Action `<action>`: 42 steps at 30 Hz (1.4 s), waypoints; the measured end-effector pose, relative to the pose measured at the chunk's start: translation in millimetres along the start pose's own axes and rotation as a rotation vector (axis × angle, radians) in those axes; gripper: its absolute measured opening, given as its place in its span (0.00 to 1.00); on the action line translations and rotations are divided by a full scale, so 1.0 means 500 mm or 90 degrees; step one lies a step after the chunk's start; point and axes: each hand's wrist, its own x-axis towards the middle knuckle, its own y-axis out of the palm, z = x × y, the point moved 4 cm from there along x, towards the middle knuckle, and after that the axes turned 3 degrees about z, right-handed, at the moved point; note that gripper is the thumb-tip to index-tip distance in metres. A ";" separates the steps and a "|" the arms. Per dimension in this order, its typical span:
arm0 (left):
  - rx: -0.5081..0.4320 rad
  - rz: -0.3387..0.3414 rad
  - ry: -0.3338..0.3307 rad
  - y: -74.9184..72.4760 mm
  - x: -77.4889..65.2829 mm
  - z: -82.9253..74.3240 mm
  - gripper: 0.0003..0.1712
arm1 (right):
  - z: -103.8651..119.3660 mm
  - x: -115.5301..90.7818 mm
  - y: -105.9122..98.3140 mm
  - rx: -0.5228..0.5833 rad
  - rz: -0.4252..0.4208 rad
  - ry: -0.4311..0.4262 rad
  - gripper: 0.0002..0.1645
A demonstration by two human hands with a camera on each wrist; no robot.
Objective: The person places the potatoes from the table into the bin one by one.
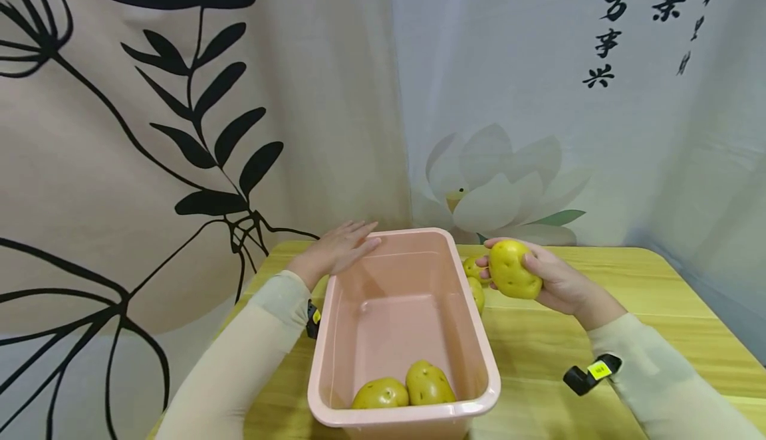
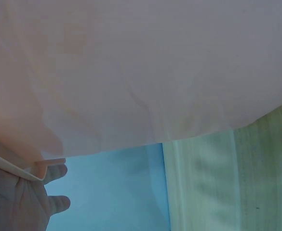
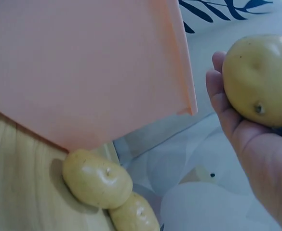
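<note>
My right hand grips a yellow potato in the air to the right of the pink plastic bin. In the right wrist view the fingers curl under this potato. My left hand rests on the bin's far left corner, fingers stretched out over the rim; in the left wrist view its palm lies against the rim. Inside the bin, at the near end, lie two potatoes, a left one and a right one.
Two more potatoes, a nearer one and a farther one, lie on the wooden table along the bin's right side. Something yellowish shows partly between the left wrist and the bin. A printed curtain hangs behind the table.
</note>
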 end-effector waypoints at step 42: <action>-0.018 0.001 -0.025 0.003 -0.001 0.006 0.43 | -0.011 0.243 0.101 -0.267 0.088 0.356 0.32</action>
